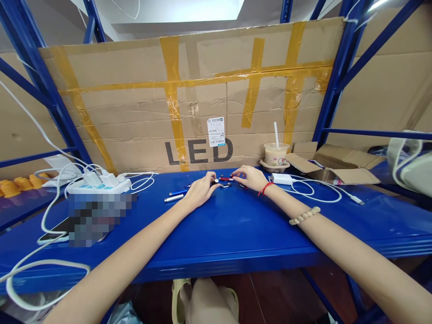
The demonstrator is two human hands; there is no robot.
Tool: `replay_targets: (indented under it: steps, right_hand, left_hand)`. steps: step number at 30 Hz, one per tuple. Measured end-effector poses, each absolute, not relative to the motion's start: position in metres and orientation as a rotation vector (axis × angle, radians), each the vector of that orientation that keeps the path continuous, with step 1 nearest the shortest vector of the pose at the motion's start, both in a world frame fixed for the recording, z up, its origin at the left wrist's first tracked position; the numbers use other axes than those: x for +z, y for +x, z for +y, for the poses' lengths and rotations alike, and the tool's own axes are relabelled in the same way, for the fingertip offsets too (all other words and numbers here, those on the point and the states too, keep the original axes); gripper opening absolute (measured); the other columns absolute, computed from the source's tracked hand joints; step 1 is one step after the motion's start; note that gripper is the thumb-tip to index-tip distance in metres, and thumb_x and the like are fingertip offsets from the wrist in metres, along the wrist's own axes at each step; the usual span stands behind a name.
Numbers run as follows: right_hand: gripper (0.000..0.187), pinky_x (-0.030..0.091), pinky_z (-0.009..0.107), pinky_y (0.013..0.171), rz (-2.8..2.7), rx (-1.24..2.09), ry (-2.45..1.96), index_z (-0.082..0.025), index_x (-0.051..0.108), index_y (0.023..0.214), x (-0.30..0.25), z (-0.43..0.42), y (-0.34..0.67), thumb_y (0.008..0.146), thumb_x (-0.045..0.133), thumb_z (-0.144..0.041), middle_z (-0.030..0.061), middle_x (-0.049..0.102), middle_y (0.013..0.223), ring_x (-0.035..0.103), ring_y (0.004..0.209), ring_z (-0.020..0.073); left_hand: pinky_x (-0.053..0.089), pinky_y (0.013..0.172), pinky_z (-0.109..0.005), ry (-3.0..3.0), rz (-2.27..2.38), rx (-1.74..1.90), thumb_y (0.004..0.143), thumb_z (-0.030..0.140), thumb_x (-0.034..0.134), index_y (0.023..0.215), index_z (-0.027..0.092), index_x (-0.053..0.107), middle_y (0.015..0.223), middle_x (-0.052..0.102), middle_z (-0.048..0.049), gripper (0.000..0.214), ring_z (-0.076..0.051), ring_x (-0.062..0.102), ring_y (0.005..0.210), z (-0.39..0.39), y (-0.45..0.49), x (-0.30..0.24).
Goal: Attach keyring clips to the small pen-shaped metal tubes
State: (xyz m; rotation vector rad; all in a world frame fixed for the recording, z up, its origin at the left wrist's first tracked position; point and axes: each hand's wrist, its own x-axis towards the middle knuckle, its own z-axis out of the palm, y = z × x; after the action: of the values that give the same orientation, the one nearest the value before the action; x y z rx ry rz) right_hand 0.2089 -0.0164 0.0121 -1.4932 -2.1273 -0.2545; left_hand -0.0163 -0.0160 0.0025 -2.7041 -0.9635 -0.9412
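Observation:
On the blue shelf top, my left hand (201,190) is closed with curled fingers around a small thing; only a pale round end (216,181) shows at the fingertips. My right hand (250,178) lies a little to the right, its fingertips drawn together at the end of a thin red pen-like piece (225,179). What it pinches is too small to make out. Several small metallic parts (225,185) lie between the two hands. Left of my left hand rest a silver pen-like tube (173,198) and a blue one (177,193), partly hidden by the hand.
A white power strip (99,186) with plugs and cables stands at left, near a dark phone (59,228). At back right are a drink cup (276,155), a white charger with cable (282,179) and an open cardboard box (354,175). A cardboard panel (141,108) closes the back.

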Motion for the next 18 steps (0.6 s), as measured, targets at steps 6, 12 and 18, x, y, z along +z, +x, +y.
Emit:
replay_targets:
  steps: [6,12,18]
  right_hand:
    - [0.032,0.041,0.032,0.078,-2.322,-0.131,-1.342,-0.023,0.060,0.109,0.000,-0.019,0.182,0.080,0.051,-0.036,0.0079,0.059,0.103,0.053,0.092,0.0202]
    - [0.025,0.042,0.030,0.076,-2.315,-0.061,-1.327,-0.023,0.065,0.098,-0.006,-0.016,0.176,0.082,0.050,-0.033,0.0065,0.061,0.093,0.055,0.084,0.0173]
    - [0.020,0.043,0.031,0.079,-2.293,-0.008,-1.160,-0.021,0.067,0.090,-0.006,-0.016,0.175,0.076,0.058,-0.032,0.0058,0.062,0.092,0.056,0.086,0.0170]
  left_hand:
    - [0.047,0.070,-0.029,-2.706,-0.935,-0.897,0.089,0.031,0.035,0.098,0.020,0.035,0.090,0.059,-0.0043,0.014,-0.018,0.060,0.081,-0.013,-0.016,0.002]
    - [0.046,0.076,-0.030,-2.786,-0.982,-0.900,0.088,0.029,0.036,0.114,0.022,0.032,0.095,0.059,-0.0034,0.027,-0.017,0.059,0.088,-0.011,-0.018,0.002]
    - [0.044,0.084,-0.030,-2.785,-0.983,-0.906,0.088,0.029,0.037,0.117,0.022,0.039,0.104,0.058,-0.0038,0.029,-0.016,0.056,0.097,-0.009,-0.019,0.001]
